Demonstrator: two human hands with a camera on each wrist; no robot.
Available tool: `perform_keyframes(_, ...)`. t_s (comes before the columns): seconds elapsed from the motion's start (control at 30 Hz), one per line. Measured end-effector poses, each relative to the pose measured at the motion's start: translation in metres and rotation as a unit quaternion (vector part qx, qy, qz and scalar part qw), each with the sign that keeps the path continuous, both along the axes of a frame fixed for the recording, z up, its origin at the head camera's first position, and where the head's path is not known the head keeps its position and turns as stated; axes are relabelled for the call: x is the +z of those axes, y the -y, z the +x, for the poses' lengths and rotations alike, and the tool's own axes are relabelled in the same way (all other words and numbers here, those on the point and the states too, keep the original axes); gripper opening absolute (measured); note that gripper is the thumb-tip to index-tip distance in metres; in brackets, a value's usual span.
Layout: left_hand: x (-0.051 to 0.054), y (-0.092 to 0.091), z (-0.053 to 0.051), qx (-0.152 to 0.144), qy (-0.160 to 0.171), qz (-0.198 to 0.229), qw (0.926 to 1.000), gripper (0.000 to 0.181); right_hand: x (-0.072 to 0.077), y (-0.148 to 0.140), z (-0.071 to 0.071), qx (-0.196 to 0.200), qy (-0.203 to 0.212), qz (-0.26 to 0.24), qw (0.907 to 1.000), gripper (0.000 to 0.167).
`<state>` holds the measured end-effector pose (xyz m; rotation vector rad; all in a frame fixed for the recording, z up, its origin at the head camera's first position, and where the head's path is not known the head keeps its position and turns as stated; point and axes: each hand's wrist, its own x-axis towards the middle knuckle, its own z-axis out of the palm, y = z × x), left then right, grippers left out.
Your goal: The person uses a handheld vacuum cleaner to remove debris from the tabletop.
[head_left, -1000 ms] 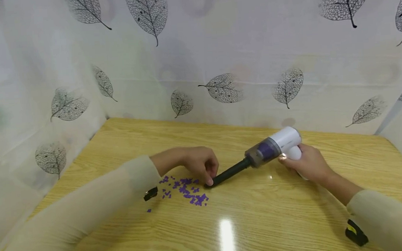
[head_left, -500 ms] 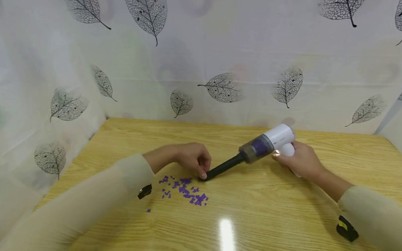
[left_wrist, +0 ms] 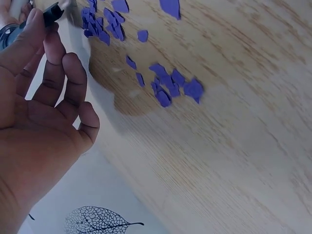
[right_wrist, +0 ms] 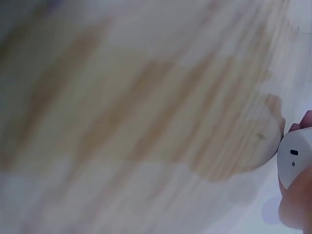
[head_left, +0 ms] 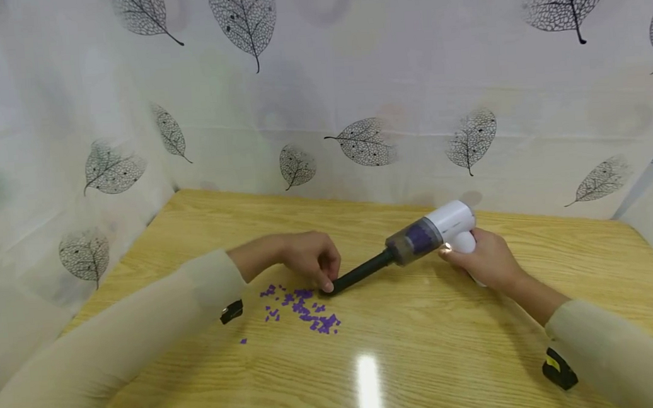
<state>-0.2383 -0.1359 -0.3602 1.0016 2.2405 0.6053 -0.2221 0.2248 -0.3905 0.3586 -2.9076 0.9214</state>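
My right hand (head_left: 486,259) grips the white handle of a handheld vacuum cleaner (head_left: 455,219), whose clear dust cup shows purple inside. Its black nozzle (head_left: 365,271) slants down to the left toward the table. Thumb and finger of my left hand (head_left: 311,259) pinch the nozzle's tip; the left wrist view shows the tip (left_wrist: 52,14) between them, the other fingers loosely curled. Purple paper scraps (head_left: 305,306) lie scattered just below and left of the tip. In the right wrist view only the handle's end (right_wrist: 295,151) and part of the right hand (right_wrist: 297,200) appear.
The wood-grain table (head_left: 428,355) carries a bright light reflection near its front. Behind and to the left hangs a pale curtain (head_left: 230,128) printed with dark leaves. A lone purple scrap (head_left: 243,341) lies apart at the left.
Both hands and the vacuum cleaner have shifted slightly left and away from me, so the nozzle tip is nearer the back edge of the scraps. The scraps look unmoved.
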Motion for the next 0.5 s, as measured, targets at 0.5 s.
perform_keyframes(0.5, 0.0061, 0.0009, 0.0094, -0.012, 0.012, -0.003, 0.9998, 0.009, 0.0021, 0.0037, 0.0023, 0.007, 0.041, -0.019, 0.999, 0.041)
